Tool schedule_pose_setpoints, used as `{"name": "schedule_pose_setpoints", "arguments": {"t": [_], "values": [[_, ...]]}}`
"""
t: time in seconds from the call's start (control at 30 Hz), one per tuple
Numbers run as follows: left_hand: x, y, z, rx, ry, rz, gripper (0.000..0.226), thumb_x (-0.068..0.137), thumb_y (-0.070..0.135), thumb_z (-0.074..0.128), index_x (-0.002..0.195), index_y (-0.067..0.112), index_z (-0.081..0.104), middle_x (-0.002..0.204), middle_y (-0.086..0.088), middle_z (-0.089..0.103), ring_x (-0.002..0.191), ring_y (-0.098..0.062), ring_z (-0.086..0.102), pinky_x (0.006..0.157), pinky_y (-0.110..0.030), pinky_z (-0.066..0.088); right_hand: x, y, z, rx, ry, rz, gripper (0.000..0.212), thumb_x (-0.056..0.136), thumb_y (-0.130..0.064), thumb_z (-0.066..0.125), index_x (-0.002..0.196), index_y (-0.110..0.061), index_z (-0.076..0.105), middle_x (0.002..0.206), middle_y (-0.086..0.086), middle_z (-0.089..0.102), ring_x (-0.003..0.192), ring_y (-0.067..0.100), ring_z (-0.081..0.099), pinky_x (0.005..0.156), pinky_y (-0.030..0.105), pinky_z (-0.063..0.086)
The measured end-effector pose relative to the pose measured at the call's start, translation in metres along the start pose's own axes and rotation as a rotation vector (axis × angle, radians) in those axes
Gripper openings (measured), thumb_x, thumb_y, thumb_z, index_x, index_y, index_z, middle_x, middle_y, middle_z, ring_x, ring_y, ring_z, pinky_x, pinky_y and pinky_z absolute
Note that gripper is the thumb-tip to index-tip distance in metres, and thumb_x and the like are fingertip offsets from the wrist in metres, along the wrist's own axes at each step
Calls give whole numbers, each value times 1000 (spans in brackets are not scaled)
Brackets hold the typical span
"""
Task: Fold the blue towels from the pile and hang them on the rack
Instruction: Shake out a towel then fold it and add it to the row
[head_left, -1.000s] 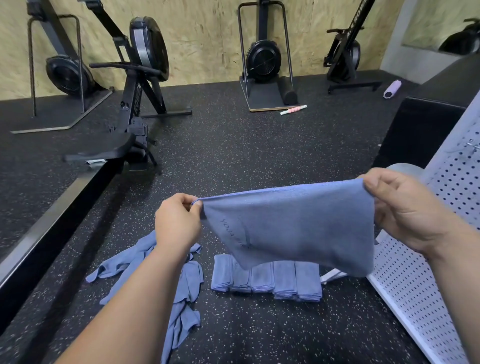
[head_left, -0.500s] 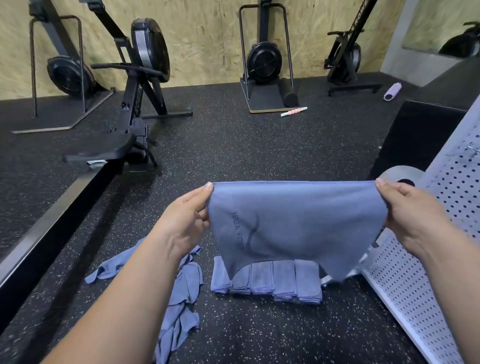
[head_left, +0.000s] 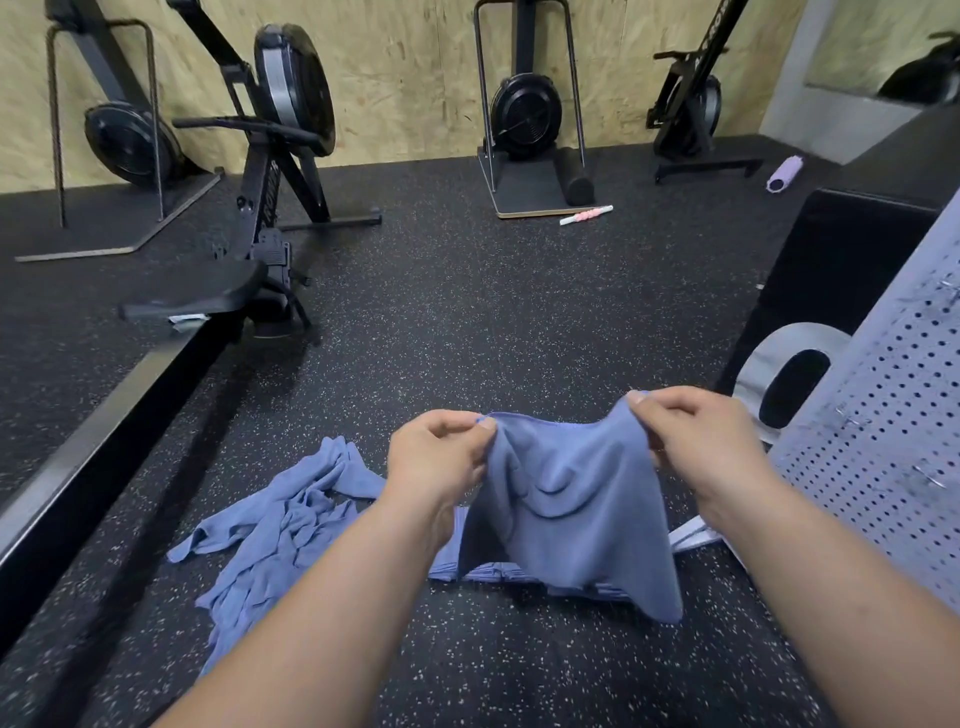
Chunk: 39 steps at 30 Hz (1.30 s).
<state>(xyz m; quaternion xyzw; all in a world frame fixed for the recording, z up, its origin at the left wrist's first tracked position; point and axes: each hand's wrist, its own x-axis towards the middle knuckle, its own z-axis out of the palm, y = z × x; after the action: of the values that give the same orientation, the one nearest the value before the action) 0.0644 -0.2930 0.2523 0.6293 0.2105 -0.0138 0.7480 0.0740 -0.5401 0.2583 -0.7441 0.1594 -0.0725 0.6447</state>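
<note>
The person's left hand (head_left: 441, 460) and right hand (head_left: 698, 441) each pinch a top corner of a soft blue cloth towel (head_left: 571, 514), with the fingers (head_left: 670, 404) curled tight on its upper edge. The towel sags between the hands and hangs above the black speckled rubber floor (head_left: 467, 322). A loose pile of crumpled blue towels (head_left: 285, 530) lies on the floor to the left. A row of folded blue towels (head_left: 493, 571) shows partly beneath the held one. A white perforated rack panel (head_left: 883, 467) is at the right.
</note>
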Motion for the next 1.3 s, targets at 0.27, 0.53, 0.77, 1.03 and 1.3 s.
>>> {"name": "schedule_pose_setpoints", "arguments": {"t": [0.27,0.53,0.77,1.03,1.3], "values": [[-20,-9,27,-19,-85,-1,4,96,0,74,100,-1,75,84,-12,80,73,-16,76,76,-29,66,-29,5,43,-166,-205,-130,1,93,-26,79,93,-26,81,79,3,79,76,30,77,79,52,66],[-24,-11,29,23,-54,59,4,93,0,78,96,1,75,85,-17,79,74,-20,77,68,-26,62,-41,2,50,-288,-168,-268,7,90,-26,83,85,-32,82,78,-19,77,75,2,74,85,38,62],[-28,-13,30,53,-82,90,4,95,2,76,93,5,76,77,-7,79,73,-16,77,68,-24,62,-46,-2,48,-414,-150,-326,6,91,-28,80,88,-33,83,77,-24,75,73,-6,70,75,23,55],[-31,-17,31,145,-163,102,30,98,1,55,94,14,82,97,-6,81,102,-26,77,95,-40,63,-56,7,53,-586,-146,-462,8,88,-32,79,96,-33,76,91,-15,63,78,0,64,79,29,55],[-16,-6,12,577,-169,413,31,94,7,58,110,29,72,85,12,77,82,-8,74,81,-30,60,-30,-2,35,-485,-130,-387,8,91,-27,82,85,-30,76,71,-27,69,66,-4,63,60,7,40]]}}
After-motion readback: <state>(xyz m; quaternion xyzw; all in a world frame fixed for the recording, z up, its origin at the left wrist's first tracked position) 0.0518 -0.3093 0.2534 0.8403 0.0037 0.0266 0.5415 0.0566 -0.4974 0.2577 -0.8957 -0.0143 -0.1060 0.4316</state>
